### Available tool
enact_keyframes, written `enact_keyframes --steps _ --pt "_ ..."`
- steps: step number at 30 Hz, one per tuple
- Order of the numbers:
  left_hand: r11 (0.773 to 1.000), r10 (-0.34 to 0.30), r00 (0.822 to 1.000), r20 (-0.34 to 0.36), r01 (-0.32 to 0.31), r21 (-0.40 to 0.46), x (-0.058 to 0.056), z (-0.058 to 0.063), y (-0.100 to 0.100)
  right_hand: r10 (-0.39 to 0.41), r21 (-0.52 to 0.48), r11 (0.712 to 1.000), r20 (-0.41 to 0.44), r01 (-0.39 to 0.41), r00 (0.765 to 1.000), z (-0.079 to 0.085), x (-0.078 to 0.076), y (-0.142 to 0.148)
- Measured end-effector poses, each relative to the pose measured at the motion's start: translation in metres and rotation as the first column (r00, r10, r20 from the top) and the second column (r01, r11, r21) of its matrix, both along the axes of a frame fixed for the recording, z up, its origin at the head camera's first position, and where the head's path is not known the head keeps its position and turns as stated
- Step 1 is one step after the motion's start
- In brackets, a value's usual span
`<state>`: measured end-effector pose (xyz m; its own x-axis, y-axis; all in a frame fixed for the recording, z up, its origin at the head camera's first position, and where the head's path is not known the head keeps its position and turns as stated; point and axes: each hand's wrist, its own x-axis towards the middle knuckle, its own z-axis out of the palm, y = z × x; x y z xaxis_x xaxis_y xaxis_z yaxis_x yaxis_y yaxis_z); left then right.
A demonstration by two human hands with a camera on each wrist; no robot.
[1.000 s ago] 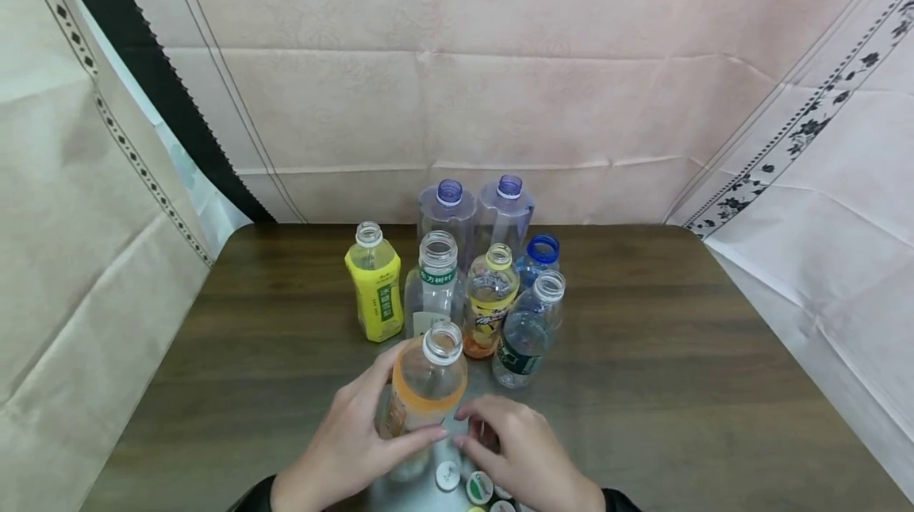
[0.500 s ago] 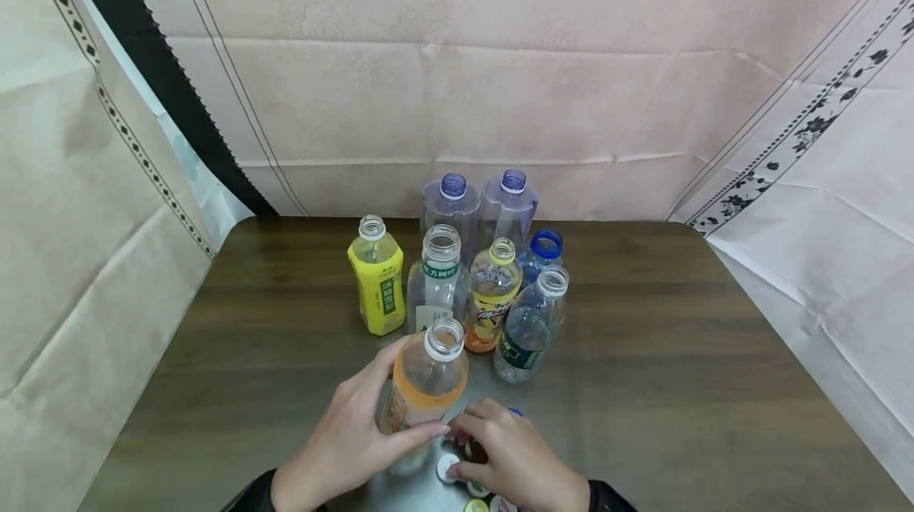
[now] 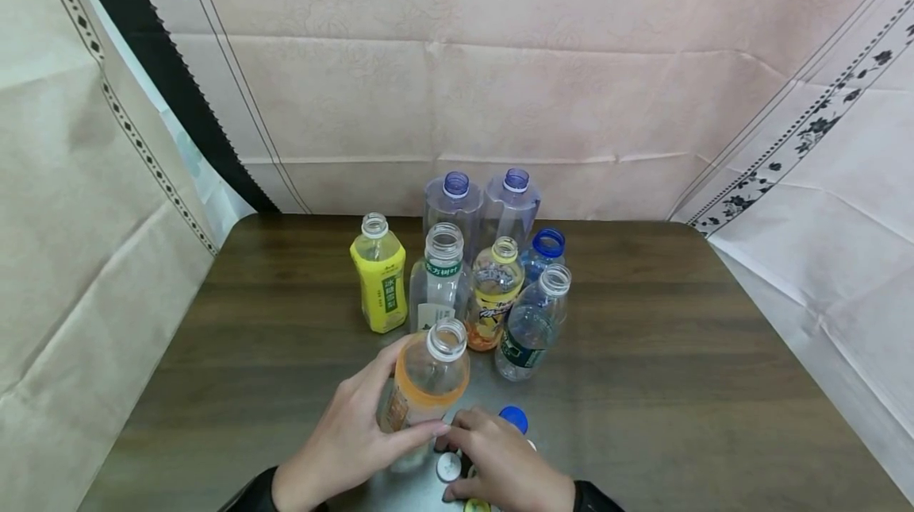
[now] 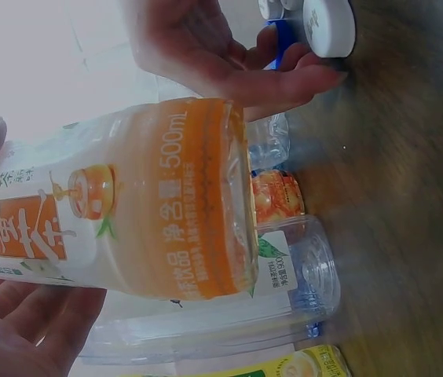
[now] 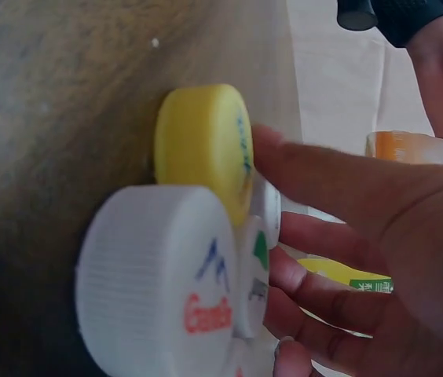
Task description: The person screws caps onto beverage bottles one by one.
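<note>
My left hand (image 3: 350, 429) grips a clear bottle with an orange-banded label (image 3: 431, 377) and an uncapped neck. In the left wrist view, the bottle's base is raised off the table. My right hand (image 3: 496, 460) hovers low over a cluster of bottle caps, fingers spread and loosely bent. In the right wrist view, its thumb lies by a yellow cap (image 5: 198, 145) and its other fingers by a white cap with a green mark (image 5: 253, 279). A larger white cap (image 5: 155, 275) is nearest that camera. A white cap (image 3: 448, 467) and a blue cap (image 3: 514, 418) show beside the hand.
Uncapped bottles stand behind: a yellow-sleeved one (image 3: 382, 290), a green-necked one (image 3: 441, 282), a yellow-labelled one (image 3: 494, 298), a dark-green-labelled one (image 3: 531, 333), a blue-rimmed one (image 3: 547, 246) and two pale purple ones (image 3: 453, 206) at the wooden table's (image 3: 678, 353) back edge.
My right hand has moved down and slightly left over the caps, exposing the blue cap behind it. My left hand keeps its hold on the bottle. The view has tilted slightly.
</note>
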<state>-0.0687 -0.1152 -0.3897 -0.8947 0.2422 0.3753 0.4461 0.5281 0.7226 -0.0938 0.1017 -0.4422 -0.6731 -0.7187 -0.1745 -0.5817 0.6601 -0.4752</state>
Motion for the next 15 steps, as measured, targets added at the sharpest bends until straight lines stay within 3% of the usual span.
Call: enact_keyframes --steps 15 --pt "1.000 -0.006 1.000 0.006 0.006 0.003 -0.0005 -0.0005 0.0009 -0.019 0.017 1.000 0.040 0.018 0.999 -0.0008 0.0014 -0.0041"
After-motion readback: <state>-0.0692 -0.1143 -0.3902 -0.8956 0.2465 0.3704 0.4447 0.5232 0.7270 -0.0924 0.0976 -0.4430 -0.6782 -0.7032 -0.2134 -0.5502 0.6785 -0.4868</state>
